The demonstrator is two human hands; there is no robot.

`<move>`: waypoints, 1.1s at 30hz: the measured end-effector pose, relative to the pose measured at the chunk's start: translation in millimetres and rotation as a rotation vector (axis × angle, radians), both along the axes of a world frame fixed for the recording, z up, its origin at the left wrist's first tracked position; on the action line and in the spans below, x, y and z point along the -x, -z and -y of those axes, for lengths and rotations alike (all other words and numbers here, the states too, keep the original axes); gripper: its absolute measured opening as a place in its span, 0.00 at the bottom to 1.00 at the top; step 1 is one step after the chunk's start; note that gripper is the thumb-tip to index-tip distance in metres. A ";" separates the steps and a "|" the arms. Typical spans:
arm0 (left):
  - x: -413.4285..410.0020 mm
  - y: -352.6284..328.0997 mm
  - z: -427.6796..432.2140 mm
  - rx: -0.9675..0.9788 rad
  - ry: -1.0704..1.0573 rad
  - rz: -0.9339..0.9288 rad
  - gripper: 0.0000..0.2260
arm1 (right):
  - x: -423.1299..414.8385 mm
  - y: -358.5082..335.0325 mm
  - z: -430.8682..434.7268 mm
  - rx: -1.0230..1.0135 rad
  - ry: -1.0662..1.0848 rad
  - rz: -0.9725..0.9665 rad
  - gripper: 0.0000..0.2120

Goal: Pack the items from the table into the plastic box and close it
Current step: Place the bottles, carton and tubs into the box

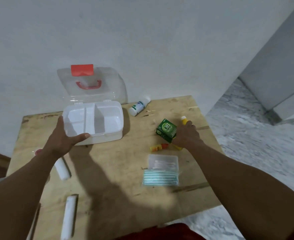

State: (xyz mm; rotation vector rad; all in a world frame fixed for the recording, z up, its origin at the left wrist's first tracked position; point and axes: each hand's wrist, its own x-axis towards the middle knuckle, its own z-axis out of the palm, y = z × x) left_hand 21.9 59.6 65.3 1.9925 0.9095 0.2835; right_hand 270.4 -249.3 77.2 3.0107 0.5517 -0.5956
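Wooden table [108,179]: one box [94,122] in left grip [64,137], right grip [186,134] around one green carton [166,129].

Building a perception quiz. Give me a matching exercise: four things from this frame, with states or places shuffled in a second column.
Things:
1. box
2. green carton
3. mask
4. white bottle

States or places:
A. lying on its side near the wall
B. open, lid up, held by the left hand
C. flat on the table's near right part
D. by the right hand

Pairs: 1-B, 2-D, 3-C, 4-A
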 end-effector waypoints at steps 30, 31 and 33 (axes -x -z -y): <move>1.4 13.8 5.7 0.014 -0.064 0.174 0.45 | 96.8 -68.3 -143.6 -0.287 -0.195 0.135 0.26; 1.8 12.7 4.7 0.010 -0.055 0.177 0.44 | 96.2 -67.3 -147.5 -0.267 -0.206 0.154 0.26; 2.4 11.2 2.4 0.032 -0.037 0.182 0.46 | 93.7 -63.4 -155.3 -0.235 -0.240 0.188 0.25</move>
